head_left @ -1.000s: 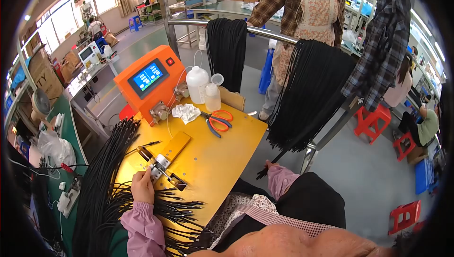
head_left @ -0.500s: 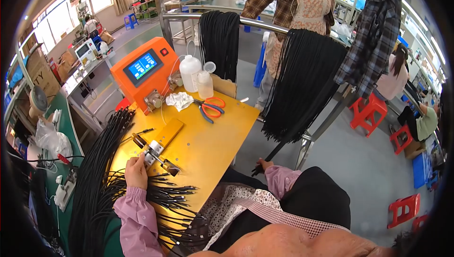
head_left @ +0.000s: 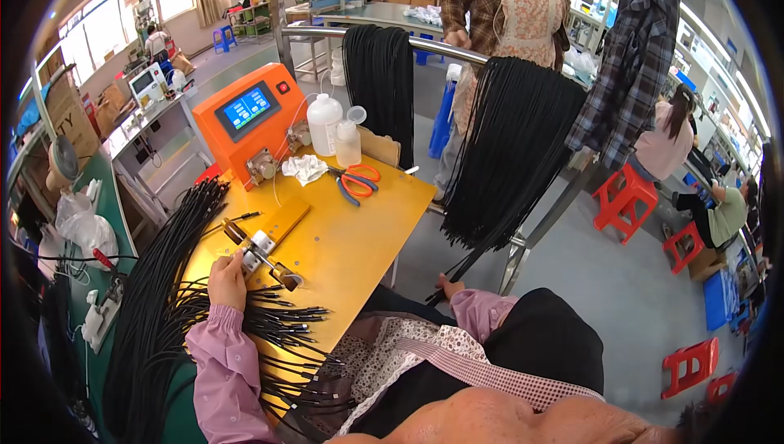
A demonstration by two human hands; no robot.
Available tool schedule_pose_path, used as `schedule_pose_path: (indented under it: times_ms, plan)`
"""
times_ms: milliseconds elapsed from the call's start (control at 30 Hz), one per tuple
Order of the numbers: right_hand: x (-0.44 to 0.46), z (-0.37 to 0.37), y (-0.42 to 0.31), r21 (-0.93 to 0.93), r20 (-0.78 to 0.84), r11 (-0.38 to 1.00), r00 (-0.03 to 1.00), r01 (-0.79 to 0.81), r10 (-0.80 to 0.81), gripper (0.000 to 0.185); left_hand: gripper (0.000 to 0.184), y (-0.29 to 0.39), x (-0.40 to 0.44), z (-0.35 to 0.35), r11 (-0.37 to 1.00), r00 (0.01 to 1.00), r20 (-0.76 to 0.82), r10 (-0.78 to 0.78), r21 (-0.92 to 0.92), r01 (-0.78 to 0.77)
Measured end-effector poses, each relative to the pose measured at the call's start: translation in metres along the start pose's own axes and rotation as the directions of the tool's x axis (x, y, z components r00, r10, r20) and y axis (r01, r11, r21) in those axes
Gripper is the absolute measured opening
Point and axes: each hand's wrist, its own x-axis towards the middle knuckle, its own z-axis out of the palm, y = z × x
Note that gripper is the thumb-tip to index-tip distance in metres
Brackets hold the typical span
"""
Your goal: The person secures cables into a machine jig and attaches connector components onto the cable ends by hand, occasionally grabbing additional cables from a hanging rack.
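Note:
My left hand (head_left: 227, 282) is at the near side of a small clamp fixture (head_left: 260, 250) with a white block, its fingertips pinched together beside it. What they hold there is too small to make out. A dense pile of black cables (head_left: 155, 297) with metal plug ends lies to the left of and below that hand. Low beside the table, my right hand (head_left: 447, 287) is closed around the lower ends of a few black cables (head_left: 467, 264). These reach down from beneath a thick hanging cable bundle (head_left: 514, 150).
An orange machine (head_left: 238, 122) with a lit screen stands at the yellow table's (head_left: 359, 240) back. Near it are white bottles (head_left: 325, 126), crumpled tissue (head_left: 305, 169) and orange-handled pliers (head_left: 356, 183). A metal rail (head_left: 441, 46) carries the bundles, with a person (head_left: 523, 11) behind it.
The whole view has shifted slightly. Behind the rail, the person has moved a little to the right and drawn an arm in. Both my hands keep nearly the same places.

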Motion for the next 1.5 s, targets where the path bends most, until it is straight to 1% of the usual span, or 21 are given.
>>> schedule_pose_path:
  times_ms: [100,167,300,400,433,500,533,567,633,667,700,800,967,1133,1167,1233,1300,1333,1400,1433,1500]
  plan:
    - [-0.025,-0.016,-0.006,-0.098,0.098,0.991,0.990,-0.096,0.105,0.054,0.029,0.001,0.000,0.002,1.000,1.000,0.011,-0.004,-0.004,0.004]
    - [-0.057,-0.033,-0.025,0.012,0.427,1.000,0.904,0.024,-0.027,0.046,0.029,0.000,-0.001,0.000,1.000,1.000,0.030,0.001,-0.020,0.000]
    - [-0.116,-0.114,-0.029,0.391,0.769,0.911,0.499,0.129,-0.400,0.030,0.031,-0.022,-0.002,0.013,0.994,0.999,0.029,0.036,-0.103,-0.033]
    - [-0.163,-0.143,-0.061,0.660,0.748,0.748,0.036,0.077,-0.663,0.019,0.031,-0.009,0.001,0.004,0.996,0.998,0.065,-0.011,-0.085,0.017]
    - [-0.162,-0.142,-0.055,0.665,0.743,0.744,0.042,0.069,-0.668,0.019,0.031,-0.009,0.003,0.005,0.996,0.998,0.059,0.006,-0.094,-0.001]
    - [-0.152,-0.127,-0.065,0.614,0.783,0.780,0.029,0.119,-0.621,0.019,0.028,-0.021,-0.001,0.011,0.996,0.998,0.029,0.061,-0.071,-0.059]
    - [-0.144,-0.124,-0.066,0.574,0.816,0.808,-0.009,0.132,-0.578,0.019,0.027,-0.016,0.001,0.011,0.999,0.997,0.073,0.008,-0.037,-0.005]
    - [-0.134,-0.108,-0.074,0.522,0.853,0.842,-0.074,0.137,-0.517,0.019,0.025,-0.011,0.003,0.009,0.997,0.990,0.117,-0.077,0.019,0.076]
    - [-0.093,-0.144,-0.034,0.406,0.897,0.897,-0.263,0.172,-0.355,0.020,0.027,-0.016,-0.001,0.017,0.969,0.984,0.067,-0.164,-0.176,0.173]
    - [-0.065,-0.173,0.008,0.354,0.895,0.913,-0.355,0.202,-0.268,0.020,0.028,-0.003,0.000,0.007,0.985,0.998,0.007,-0.061,-0.163,0.061]
    - [-0.040,-0.186,0.027,0.308,0.885,0.918,-0.428,0.249,-0.181,0.020,0.028,-0.006,-0.002,0.008,0.987,0.998,0.002,-0.062,-0.150,0.061]
    - [-0.005,-0.144,0.012,0.250,0.857,0.883,-0.515,0.398,-0.011,0.020,0.024,0.004,0.000,0.000,1.000,0.998,-0.054,0.012,0.015,-0.011]
    - [-0.020,-0.067,-0.018,0.240,0.879,0.777,-0.469,0.582,0.080,0.022,0.023,0.007,0.003,-0.001,0.999,0.999,-0.038,-0.011,0.032,0.013]
    - [0.007,-0.093,0.023,0.224,0.923,0.643,-0.371,0.733,0.102,0.023,0.023,0.009,0.002,-0.002,0.999,0.999,-0.028,-0.023,0.030,0.024]
    - [0.020,-0.121,0.048,0.215,0.935,0.616,-0.341,0.758,0.093,0.023,0.022,0.003,0.000,0.002,0.999,0.996,-0.081,0.042,0.003,-0.042]
    - [0.002,-0.131,0.061,0.158,0.976,0.567,-0.214,0.809,0.034,0.024,0.024,-0.008,-0.006,0.009,0.950,0.974,0.014,-0.225,-0.219,0.222]
    - [-0.051,-0.063,-0.013,0.027,0.996,0.548,0.022,0.836,-0.083,0.025,0.033,-0.023,-0.003,0.012,0.998,0.975,-0.221,0.002,0.060,0.012]
    - [-0.062,-0.050,-0.030,-0.050,0.979,0.553,0.151,0.832,-0.139,0.025,0.033,-0.010,0.011,0.004,0.931,0.959,-0.252,-0.132,-0.363,0.033]
    - [-0.075,-0.048,-0.028,-0.185,0.913,0.570,0.354,0.801,-0.201,0.026,0.024,-0.005,0.005,-0.010,0.915,0.940,-0.278,-0.199,-0.397,0.077]
    - [-0.077,-0.042,-0.027,-0.245,0.877,0.570,0.430,0.784,-0.214,0.026,0.020,-0.008,0.003,-0.013,0.948,0.936,-0.287,-0.203,-0.296,0.115]
    - [-0.076,-0.044,-0.018,-0.355,0.814,0.548,0.538,0.758,-0.217,0.027,0.014,0.008,-0.002,-0.027,0.968,0.997,-0.061,-0.045,-0.249,0.028]
